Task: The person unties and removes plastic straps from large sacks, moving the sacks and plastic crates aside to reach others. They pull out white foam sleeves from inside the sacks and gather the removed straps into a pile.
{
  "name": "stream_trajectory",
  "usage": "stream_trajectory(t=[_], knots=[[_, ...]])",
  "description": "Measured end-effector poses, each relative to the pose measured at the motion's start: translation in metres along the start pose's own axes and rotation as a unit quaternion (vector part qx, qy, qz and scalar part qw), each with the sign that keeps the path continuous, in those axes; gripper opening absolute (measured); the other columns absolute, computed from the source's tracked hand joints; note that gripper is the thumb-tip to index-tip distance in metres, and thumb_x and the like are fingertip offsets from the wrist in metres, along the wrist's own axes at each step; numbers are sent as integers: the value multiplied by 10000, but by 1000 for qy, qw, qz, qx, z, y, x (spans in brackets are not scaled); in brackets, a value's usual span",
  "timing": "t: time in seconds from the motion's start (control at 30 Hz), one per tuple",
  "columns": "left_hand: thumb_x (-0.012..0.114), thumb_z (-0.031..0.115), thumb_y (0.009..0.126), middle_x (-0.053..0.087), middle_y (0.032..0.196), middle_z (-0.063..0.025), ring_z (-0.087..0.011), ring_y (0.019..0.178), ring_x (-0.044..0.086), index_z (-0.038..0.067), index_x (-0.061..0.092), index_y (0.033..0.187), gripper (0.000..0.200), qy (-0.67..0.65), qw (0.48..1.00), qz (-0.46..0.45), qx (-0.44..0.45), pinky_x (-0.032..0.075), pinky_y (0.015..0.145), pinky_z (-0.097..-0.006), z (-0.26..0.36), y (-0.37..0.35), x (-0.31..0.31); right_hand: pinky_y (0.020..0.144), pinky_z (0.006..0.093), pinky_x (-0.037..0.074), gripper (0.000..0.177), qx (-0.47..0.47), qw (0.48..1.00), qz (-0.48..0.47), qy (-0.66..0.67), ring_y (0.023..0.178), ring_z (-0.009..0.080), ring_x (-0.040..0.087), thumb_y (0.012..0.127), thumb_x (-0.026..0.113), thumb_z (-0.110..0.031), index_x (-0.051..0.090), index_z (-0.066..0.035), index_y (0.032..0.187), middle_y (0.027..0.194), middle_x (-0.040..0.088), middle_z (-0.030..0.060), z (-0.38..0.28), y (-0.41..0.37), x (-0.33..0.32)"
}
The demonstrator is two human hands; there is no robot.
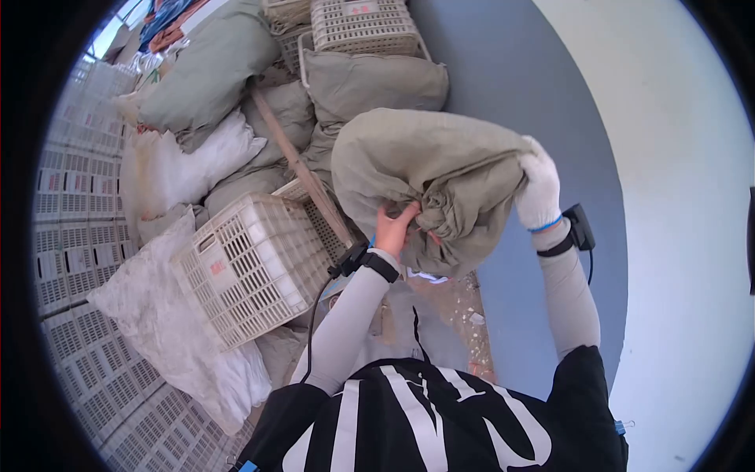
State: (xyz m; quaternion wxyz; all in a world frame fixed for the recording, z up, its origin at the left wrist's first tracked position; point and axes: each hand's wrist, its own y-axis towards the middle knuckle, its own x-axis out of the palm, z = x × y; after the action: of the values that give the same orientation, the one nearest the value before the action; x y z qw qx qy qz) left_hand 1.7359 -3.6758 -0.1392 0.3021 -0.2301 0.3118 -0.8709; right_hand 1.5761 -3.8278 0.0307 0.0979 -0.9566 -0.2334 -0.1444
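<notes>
Nearest the camera, both forearms reach up and forward from the dark top. The left hand (395, 226), bare, is closed on the bunched folds at the underside of the grey-green sack (425, 161). The right hand (539, 189), in a white glove, is clamped over the sack's right end. The sack hangs in the air between the two hands, clear of the floor (460, 303) and just beside the blue-grey wall (543, 86). Risk 1: the left grip takes loose cloth only, so the folds can slide through the fingers and the load can drop onto the littered floor. Risk 2: the sack neck appears untied, though the folds hide it; if it is open, contents can spill. Risk 3: the cable from the left wrist strap (370, 261) hangs close to the white crate (252, 267) and can snag on it. Farther off, a wooden slat (303, 169) leans across the pile of sacks (220, 71); contact from the sack can dislodge it. Beyond, stacked crates (362, 23) rest on that soft pile and can tip.
</notes>
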Motion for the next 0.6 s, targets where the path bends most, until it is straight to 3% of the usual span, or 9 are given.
stream_trajectory(t=[0.1,0.2,0.27,0.3,0.4,0.43,0.5,0.53,0.6], knots=[[788,288,750,634,955,-125,-182,786,615,-41,467,1197,641,-5,994,60,91,487,631,-295,-38,15,-9,896,291,471,283,-121,943,-32,-310,990,169,584,880,384,-56,561,33,1082,1052,609,94,-9,-1,-44],[792,272,725,645,1021,-171,-227,949,619,-43,465,1236,683,190,949,139,208,477,839,-326,-8,-7,-20,887,290,470,266,-38,998,8,-50,998,171,584,895,390,-73,574,28,1059,1050,614,95,-17,-12,-42],[794,257,720,647,1065,-194,-241,995,624,-61,471,1236,687,305,874,219,309,477,863,-327,0,-20,-27,852,274,467,258,-45,997,0,-59,946,155,583,874,415,-64,591,31,1037,1005,621,79,-26,-18,-36],[825,223,694,633,1050,-155,-201,897,617,-67,498,1187,658,292,875,199,331,489,730,-309,-3,-19,-30,834,266,466,254,-48,997,-4,-64,920,147,582,864,427,-59,599,33,1026,983,624,71,-31,-23,-33],[815,202,699,666,1004,-144,-194,805,648,-54,543,1146,582,179,975,-25,130,514,644,-305,-28,9,-32,848,277,464,284,-65,996,32,-58,942,154,583,870,415,-75,602,34,1054,998,632,79,-38,-29,-16],[780,160,738,691,910,-120,-163,721,648,-45,606,1070,426,185,977,-48,99,502,557,-288,-36,20,-31,859,285,463,297,-105,983,17,-153,958,161,584,872,408,-79,602,35,1066,1016,635,86,-45,-29,-8],[715,117,803,646,743,-24,-98,611,546,-11,655,982,228,14,972,-64,225,436,535,-283,-21,-4,-9,881,302,462,323,-186,929,-32,-317,991,174,587,875,395,-87,601,38,1090,1054,642,102,-49,-29,10],[715,141,807,625,734,-5,-89,587,510,16,659,968,212,130,978,-25,159,406,529,-275,-7,-4,-17,912,317,455,355,-235,885,-51,-399,1041,207,591,880,380,-99,595,55,1117,1120,642,130,-40,-18,5],[706,165,819,587,697,16,-77,549,465,56,643,918,161,92,973,0,213,356,486,-256,17,-10,-42,954,342,456,374,-81,987,-69,-123,1070,241,598,894,359,-89,577,68,1153,1165,624,159,-48,-23,46]])
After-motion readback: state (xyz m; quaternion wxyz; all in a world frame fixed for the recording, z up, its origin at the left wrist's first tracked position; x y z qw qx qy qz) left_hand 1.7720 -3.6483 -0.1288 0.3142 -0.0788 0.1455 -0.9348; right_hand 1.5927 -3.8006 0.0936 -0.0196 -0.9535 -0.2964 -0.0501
